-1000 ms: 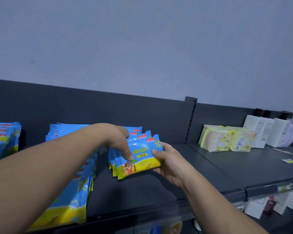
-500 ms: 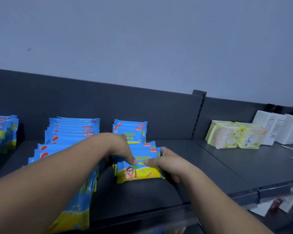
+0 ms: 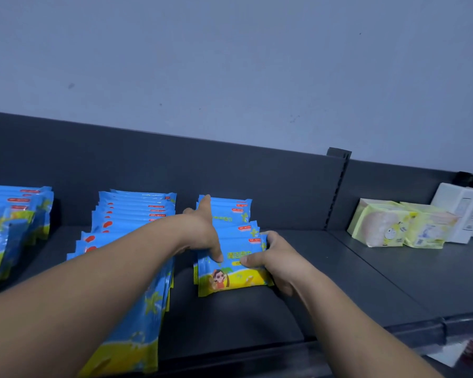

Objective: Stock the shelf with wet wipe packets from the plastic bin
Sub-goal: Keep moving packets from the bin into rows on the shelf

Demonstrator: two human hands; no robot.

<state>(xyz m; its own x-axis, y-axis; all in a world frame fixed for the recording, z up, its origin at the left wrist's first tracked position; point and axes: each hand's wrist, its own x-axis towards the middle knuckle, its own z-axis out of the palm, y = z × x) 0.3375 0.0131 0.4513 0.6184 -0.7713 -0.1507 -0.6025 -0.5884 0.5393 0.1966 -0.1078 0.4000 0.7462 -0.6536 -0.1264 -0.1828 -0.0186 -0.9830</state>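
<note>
Blue and yellow wet wipe packets stand in rows on the dark shelf (image 3: 230, 320). The front packet (image 3: 231, 276) of the middle-right row leans back against the packets behind it (image 3: 227, 211). My left hand (image 3: 202, 236) holds that row from the left, thumb on the front packet's face and index finger stretched up along the row. My right hand (image 3: 273, 257) grips the row's right side, thumb on the front face. A long row (image 3: 137, 211) runs at the left under my left forearm. The plastic bin is out of view.
Another blue packet row (image 3: 14, 219) stands at far left. On the adjoining shelf section, pale yellow packs (image 3: 380, 227) and white boxes (image 3: 462, 211) sit at the right. An upright post (image 3: 336, 186) divides the sections. The shelf's front lip (image 3: 410, 331) runs below my arms.
The packets that both hands held above the shelf have come down and been pushed back against the row. My left index finger has stretched out along the row. The camera moved closer.
</note>
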